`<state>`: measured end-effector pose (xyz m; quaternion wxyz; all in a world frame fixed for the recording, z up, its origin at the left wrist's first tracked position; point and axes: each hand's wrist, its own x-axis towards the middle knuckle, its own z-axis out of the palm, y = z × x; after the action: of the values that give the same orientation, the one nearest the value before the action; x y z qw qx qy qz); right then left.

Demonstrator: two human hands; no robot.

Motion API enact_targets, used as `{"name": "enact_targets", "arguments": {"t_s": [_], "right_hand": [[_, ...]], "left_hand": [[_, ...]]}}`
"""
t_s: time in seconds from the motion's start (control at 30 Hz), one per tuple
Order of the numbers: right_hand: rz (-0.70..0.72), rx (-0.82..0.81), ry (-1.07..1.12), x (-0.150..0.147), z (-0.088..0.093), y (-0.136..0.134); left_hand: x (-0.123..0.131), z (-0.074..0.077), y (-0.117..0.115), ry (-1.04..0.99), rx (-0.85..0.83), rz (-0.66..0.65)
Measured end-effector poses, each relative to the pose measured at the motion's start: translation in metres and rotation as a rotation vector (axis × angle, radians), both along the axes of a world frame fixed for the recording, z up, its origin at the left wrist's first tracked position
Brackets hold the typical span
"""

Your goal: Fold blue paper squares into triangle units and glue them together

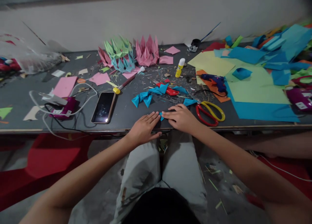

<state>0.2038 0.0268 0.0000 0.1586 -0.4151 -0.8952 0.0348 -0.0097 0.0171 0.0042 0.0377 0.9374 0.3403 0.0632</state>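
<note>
Both my hands rest at the front edge of a dark table [19,97]. My left hand [144,128] lies flat with fingers stretched toward a small blue paper piece [161,116]. My right hand [180,117] presses down on the same piece, fingers curled and close together. Only a sliver of the blue paper shows between the fingertips. Just beyond lie several folded blue paper units [146,98] and a red folded piece [171,91]. Red and yellow scissors [210,112] lie right of my right hand.
A phone [103,107] lies to the left, beside a purple device [65,108] with white cables. Folded paper crowns [129,53] stand at the back. A glue stick [180,67], a blue glue gun [214,80] and coloured sheets [258,87] fill the right side.
</note>
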Motion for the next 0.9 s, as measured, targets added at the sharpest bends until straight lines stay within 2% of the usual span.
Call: {"name": "enact_targets", "arguments": {"t_s": [0.23,0.4,0.5,0.6,0.77,0.9], "right_hand": [[-0.091,0.013,0.071,0.012,-0.005,-0.007],[-0.126,0.006,0.052,0.006,0.003,-0.010],[-0.090,0.007,0.038,-0.003,0.005,-0.007],[-0.030,0.003,0.080,-0.007,-0.001,-0.003],[0.008,-0.078,0.286,-0.004,-0.014,0.001],[-0.007,-0.141,0.353,-0.003,-0.014,0.003]], "left_hand": [[0.006,0.004,0.001,-0.092,-0.027,0.049],[0.009,0.002,0.024,-0.255,-0.074,0.045],[0.010,0.001,0.033,-0.290,-0.062,-0.007],[0.009,-0.002,0.032,-0.281,-0.016,-0.022],[0.011,-0.003,0.023,-0.255,0.024,0.066],[0.014,-0.002,0.020,-0.254,0.021,0.104]]}}
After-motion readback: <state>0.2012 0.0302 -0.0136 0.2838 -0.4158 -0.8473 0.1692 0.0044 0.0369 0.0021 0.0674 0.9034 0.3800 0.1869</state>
